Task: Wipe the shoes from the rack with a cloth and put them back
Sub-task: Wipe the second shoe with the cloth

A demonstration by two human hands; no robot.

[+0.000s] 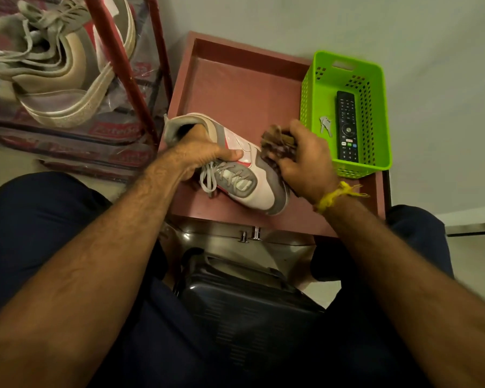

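Note:
A white and grey sneaker point(259, 189) with red trim lies on its side on a reddish-brown tray table point(235, 88), toe toward me. My left hand point(199, 154) grips it at the collar, thumb on the tongue by the laces. My right hand point(305, 161) holds a bunched brown cloth point(275, 144) pressed against the sneaker's side near the sole. To the left stands the red-framed shoe rack point(123, 65), with beige sneakers point(59, 71) on its plastic-covered shelf.
A green plastic basket point(375, 88) sits on the table's right side, holding a black remote point(347, 127) and keys point(326, 125). A dark suitcase point(244, 306) stands between my knees under the table. A pale wall is behind.

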